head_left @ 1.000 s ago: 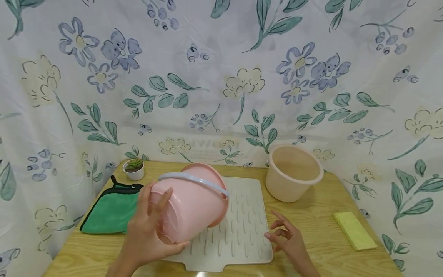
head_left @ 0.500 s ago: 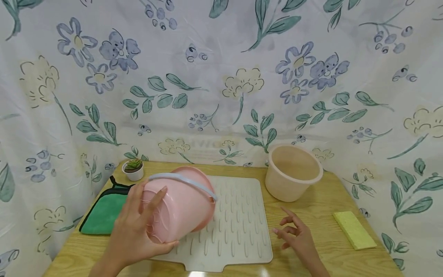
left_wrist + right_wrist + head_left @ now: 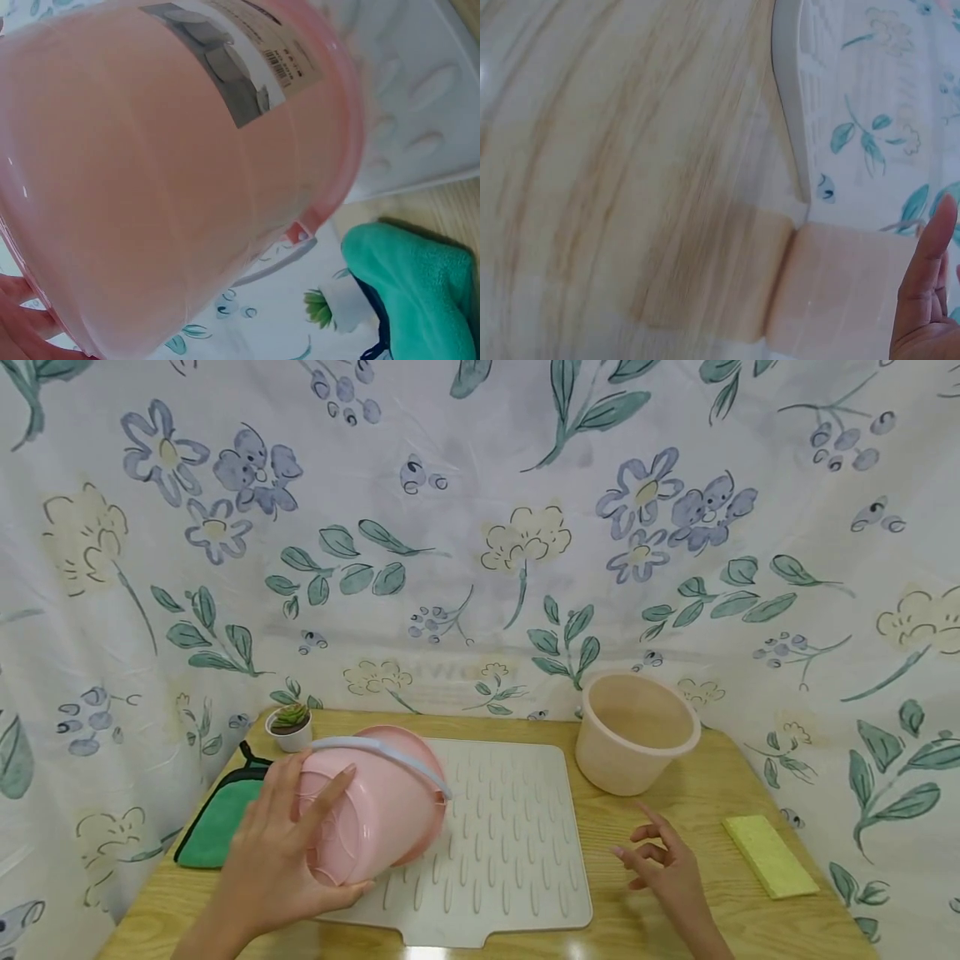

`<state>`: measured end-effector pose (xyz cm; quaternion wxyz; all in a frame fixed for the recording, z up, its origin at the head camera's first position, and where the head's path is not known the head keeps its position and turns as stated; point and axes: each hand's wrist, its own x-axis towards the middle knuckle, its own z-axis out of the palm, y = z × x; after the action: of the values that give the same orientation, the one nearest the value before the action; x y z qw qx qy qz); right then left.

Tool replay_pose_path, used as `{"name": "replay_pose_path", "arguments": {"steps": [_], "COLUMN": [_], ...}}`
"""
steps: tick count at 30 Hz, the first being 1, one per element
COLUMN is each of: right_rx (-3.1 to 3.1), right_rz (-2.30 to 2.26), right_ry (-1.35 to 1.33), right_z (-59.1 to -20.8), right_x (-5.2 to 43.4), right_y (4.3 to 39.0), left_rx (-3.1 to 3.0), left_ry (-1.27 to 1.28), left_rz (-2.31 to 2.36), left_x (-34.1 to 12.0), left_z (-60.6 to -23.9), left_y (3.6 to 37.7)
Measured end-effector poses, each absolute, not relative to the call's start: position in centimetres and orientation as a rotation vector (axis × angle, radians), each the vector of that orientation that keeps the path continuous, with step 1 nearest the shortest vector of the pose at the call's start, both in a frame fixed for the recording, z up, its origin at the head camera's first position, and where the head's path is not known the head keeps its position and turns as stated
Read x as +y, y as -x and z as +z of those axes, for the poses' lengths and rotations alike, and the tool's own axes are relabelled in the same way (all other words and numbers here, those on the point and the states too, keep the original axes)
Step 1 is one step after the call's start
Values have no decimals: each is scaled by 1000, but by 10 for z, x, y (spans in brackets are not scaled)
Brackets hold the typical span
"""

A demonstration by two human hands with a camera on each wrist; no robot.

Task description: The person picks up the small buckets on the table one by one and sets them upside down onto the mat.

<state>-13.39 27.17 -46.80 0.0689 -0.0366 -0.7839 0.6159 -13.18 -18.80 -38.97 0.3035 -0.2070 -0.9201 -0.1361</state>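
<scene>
The head view looks forward and down over the whole tabletop [image 3: 697,827]; the left wrist view sits close against the pink bucket [image 3: 165,172], sharing the drying mat [image 3: 420,97]; the right wrist view skims the tabletop, sharing that mat's edge and the beige tub [image 3: 832,292].

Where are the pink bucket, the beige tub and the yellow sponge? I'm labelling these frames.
pink bucket [image 3: 375,814], head view, on its side wall.
beige tub [image 3: 622,760], head view, on its outer wall.
yellow sponge [image 3: 768,854], head view, on its top face.
</scene>
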Motion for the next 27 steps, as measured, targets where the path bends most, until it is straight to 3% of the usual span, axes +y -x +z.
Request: {"name": "replay_pose_path", "arguments": {"steps": [18, 27], "right_rx": [-2314, -2261], "right_rz": [1724, 1682], "right_ry": [152, 112], "right_z": [-463, -494], "right_x": [299, 326], "right_y": [140, 150], "left_rx": [-2546, -2533], "left_ry": [532, 557], "left_rz": [-206, -192], "left_x": [-202, -205], "left_z": [-381, -375], "left_y": [134, 133]}}
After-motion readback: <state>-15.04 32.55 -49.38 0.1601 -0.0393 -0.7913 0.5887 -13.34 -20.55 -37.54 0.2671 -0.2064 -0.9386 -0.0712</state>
